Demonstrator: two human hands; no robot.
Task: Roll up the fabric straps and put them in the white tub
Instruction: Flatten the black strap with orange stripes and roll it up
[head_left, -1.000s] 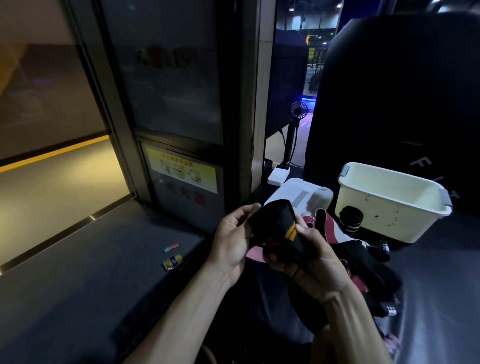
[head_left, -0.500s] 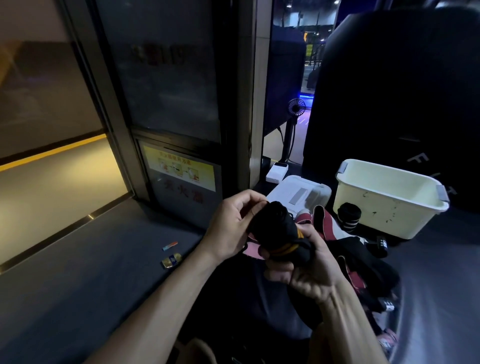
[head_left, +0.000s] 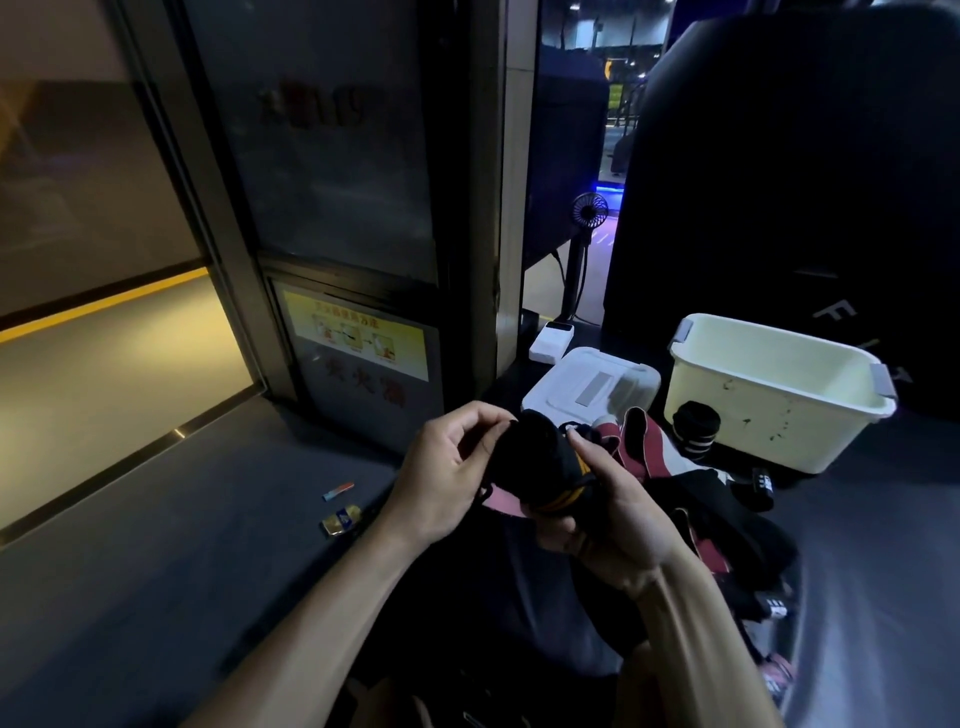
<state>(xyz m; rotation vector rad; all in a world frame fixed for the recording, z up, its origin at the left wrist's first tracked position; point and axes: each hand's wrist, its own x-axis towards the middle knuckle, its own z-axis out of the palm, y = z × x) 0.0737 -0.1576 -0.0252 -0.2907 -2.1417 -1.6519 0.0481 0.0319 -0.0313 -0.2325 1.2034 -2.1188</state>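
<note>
Both hands (head_left: 524, 499) grip black roll (head_left: 540, 470) | axis left-right (slightly tilted)

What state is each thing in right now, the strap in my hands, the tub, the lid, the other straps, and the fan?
Black strap with orange stripes: partly rolled, gripped by both hands.
Left hand: pinching the roll's end.
Right hand: curled round the roll.
White tub: upright, open; no straps visible inside.
Tub lid: off, lying flat beside the tub.
Rolled striped strap: rolled, standing outside the tub.
Strap pile: unrolled, tangled.
Small fan: upright; running or not, cannot tell.
</note>
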